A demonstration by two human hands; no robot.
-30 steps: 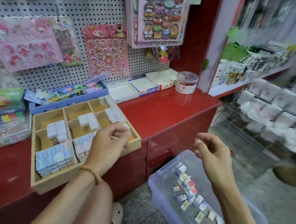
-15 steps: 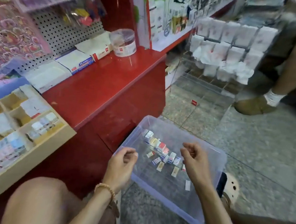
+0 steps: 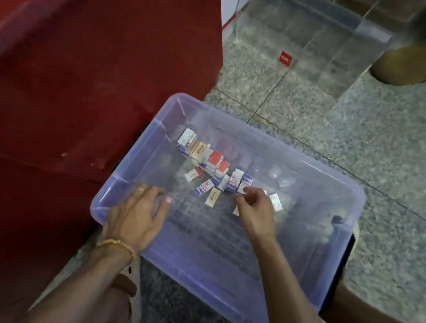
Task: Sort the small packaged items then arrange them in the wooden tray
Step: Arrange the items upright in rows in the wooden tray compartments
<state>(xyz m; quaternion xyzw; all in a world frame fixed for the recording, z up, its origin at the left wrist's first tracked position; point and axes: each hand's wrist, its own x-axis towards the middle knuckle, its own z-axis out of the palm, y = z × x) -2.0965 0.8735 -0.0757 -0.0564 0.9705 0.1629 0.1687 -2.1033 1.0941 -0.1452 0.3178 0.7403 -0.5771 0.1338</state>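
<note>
Since 0.5 s ago: both hands have gone from above the bin's near rim down into it, and the view has tipped down so the wooden tray on the counter is out of frame.

Left hand [image 3: 135, 216]: inside the clear plastic bin [image 3: 345, 191] at its left side, fingers spread and fairly straight, blurred; holds nothing that can be seen. Beaded bracelet [image 3: 116, 245] on that wrist.

Right hand [image 3: 253, 213]: fingers curled, thumb and fingertips drawn together at the near edge of the small packaged items [image 3: 214, 161]. A white corner shows under the hand; whether the fingers actually pinch a packet cannot be told.

Packets: rough diagonal row on the bin floor, upper left to centre, some stacked or on edge, a few lying flat and loose near the right hand. Red, blue, white and tan faces.

Bin sits on speckled stone floor [image 3: 391, 153], its left corner against the red cabinet front [image 3: 85, 69]. Beyond it: a clear acrylic box [image 3: 312, 35] with a small red label [image 3: 286, 57]. Top right: a brown shoe [image 3: 411, 63] of another person.
</note>
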